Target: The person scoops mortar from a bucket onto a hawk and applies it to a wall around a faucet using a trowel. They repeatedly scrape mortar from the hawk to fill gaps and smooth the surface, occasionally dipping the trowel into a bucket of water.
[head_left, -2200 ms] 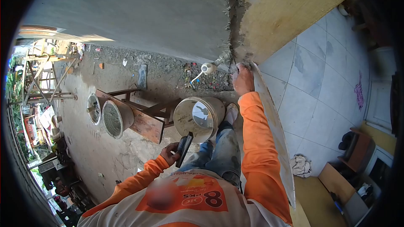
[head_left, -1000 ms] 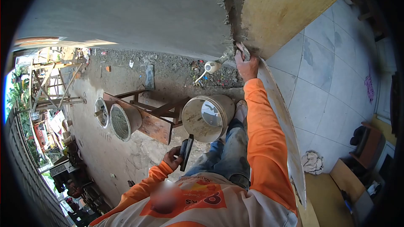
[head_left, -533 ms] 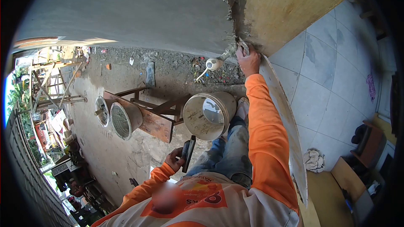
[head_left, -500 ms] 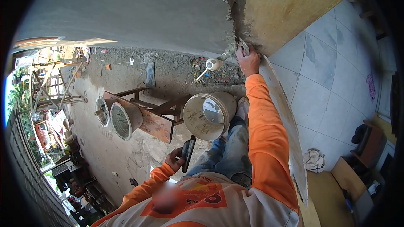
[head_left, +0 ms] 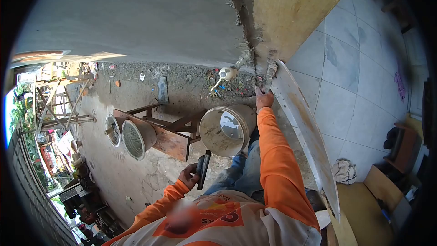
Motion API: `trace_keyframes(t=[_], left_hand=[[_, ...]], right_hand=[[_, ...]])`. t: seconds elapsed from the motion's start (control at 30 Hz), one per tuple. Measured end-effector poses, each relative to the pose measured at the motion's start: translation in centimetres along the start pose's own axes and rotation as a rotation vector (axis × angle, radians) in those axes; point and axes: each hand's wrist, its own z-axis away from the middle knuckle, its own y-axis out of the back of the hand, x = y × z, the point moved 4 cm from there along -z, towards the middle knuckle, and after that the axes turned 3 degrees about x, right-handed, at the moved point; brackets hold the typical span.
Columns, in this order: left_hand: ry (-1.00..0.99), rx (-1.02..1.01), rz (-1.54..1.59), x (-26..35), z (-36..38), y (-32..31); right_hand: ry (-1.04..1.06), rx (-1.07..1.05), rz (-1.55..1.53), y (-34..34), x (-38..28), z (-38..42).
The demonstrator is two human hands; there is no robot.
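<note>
My left hand [head_left: 189, 176] is closed around a dark plastering float [head_left: 204, 170], held on edge in front of my body. My right arm reaches forward to the lower end of the wall corner. There my right hand [head_left: 264, 99] is closed, its fingers by a narrow strip caked with grey mortar [head_left: 271, 69]; whether the fingers grip this strip or a small tool is hidden. Ahead is the smooth grey plastered wall [head_left: 132, 18], with a rough mortar joint [head_left: 243, 16] along its edge beside a yellowish panel [head_left: 291, 11]. A curved pale board [head_left: 309, 130] stands right of my right arm.
A large bucket [head_left: 248, 118] with liquid stands by my legs. Left of it are a wooden bench [head_left: 170, 145], a bucket of grey mix [head_left: 139, 139] and another bucket [head_left: 112, 130]. A white dipper [head_left: 226, 74] lies near rubble. Pale floor tiles [head_left: 337, 95] lie right.
My right hand has moved down from the mortar joint toward my body, leaving the mortar-caked strip in view above it. My left hand keeps the float in nearly the same place.
</note>
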Motion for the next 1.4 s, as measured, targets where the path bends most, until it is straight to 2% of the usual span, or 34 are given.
trace_keyframes(t=[0.03, 0.1, 0.13, 0.17, 0.23, 0.27, 0.33, 0.37, 0.43, 0.47, 0.5, 0.57, 0.6, 0.67, 0.7, 0.77, 0.8, 0.83, 0.93, 1.0, 1.1, 1.17, 1.33, 1.4], left_hand=[[0.019, 0.013, -0.019, 0.7, 0.2, 0.3], [0.041, 0.019, -0.044, 0.6, 0.8, 0.8], [0.028, 0.027, -0.041, 0.1, 0.8, 1.0], [0.016, 0.034, -0.035, -0.2, 0.9, 1.0], [0.025, 0.013, -0.017, -0.5, 0.9, 1.0], [0.041, -0.004, 0.001, -0.6, 0.9, 0.9], [0.032, -0.007, 0.002, -0.4, 0.7, 0.7], [0.029, -0.009, 0.001, -0.3, 0.6, 0.6], [0.024, -0.011, 0.021, 0.3, 0.3, 0.4], [0.02, -0.01, 0.043, 0.5, 0.2, 0.4], [0.02, -0.011, 0.042, 0.5, 0.2, 0.4], [0.006, -0.004, 0.042, 0.4, 0.0, 0.5], [0.004, -0.003, 0.045, 0.3, 0.0, 0.6], [0.003, 0.022, 0.054, 0.2, -0.2, 0.8], [0.0, 0.026, 0.063, 0.3, -0.2, 0.8], [0.011, 0.042, 0.128, 0.4, -0.2, 0.9], [-0.002, 0.035, 0.123, 0.2, -0.3, 0.9], [0.003, 0.038, 0.131, -0.1, -0.2, 0.7], [0.026, 0.026, 0.166, -1.2, 0.1, 0.0], [0.022, 0.022, 0.149, -1.5, 0.3, -0.1], [-0.017, 0.033, 0.1, -0.9, 0.6, 0.2], [0.004, 0.038, 0.125, -1.3, 0.5, 0.4], [0.015, 0.073, 0.173, 0.2, 0.7, 0.3], [0.014, 0.075, 0.224, -0.3, 0.7, -0.2]], right_hand=[[-0.01, 0.001, -0.007, -0.3, 1.6, -0.5], [0.269, -0.268, 0.694, -1.7, 2.3, -1.0], [0.242, -0.225, 0.415, -1.5, 2.0, -0.6], [0.24, -0.219, 0.416, -1.6, 1.6, -0.5], [-0.18, -0.311, 0.213, -1.8, 1.3, -0.4], [-0.178, -0.306, 0.213, -1.2, 0.0, -0.2], [-0.491, -0.419, -0.345, 1.6, -8.8, 2.5], [-0.491, -0.416, -0.346, 1.9, -10.4, 3.0], [-0.433, -0.454, -0.757, 2.0, -13.2, 3.7], [-0.489, -0.502, -0.908, 1.6, -14.0, 4.0], [-0.489, -0.501, -0.909, 1.6, -14.9, 4.5], [-0.73, -0.485, -1.092, 1.2, -16.1, 5.7], [-0.728, -0.487, -1.09, 1.1, -16.2, 6.1], [-0.358, -0.231, -0.526, 2.0, -15.6, 6.0], [-0.35, -0.236, -0.52, 1.9, -14.0, 6.0], [0.512, 0.031, 0.286, 3.0, -13.2, 5.5], [0.421, -0.025, 0.3, 3.5, -13.9, 5.9], [0.425, -0.033, 0.305, 3.3, -13.9, 6.0], [0.474, -0.064, 0.293, 2.5, -13.9, 5.8], [0.556, 0.006, 0.289, 1.7, -14.7, 5.4], [0.491, -0.021, 0.381, 1.6, -15.5, 4.5], [0.559, 0.005, 0.405, 2.1, -16.3, 3.4], [0.454, -0.369, 0.688, 4.2, -21.1, -0.9], [0.572, -0.472, 0.768, 4.7, -23.4, -2.9]])
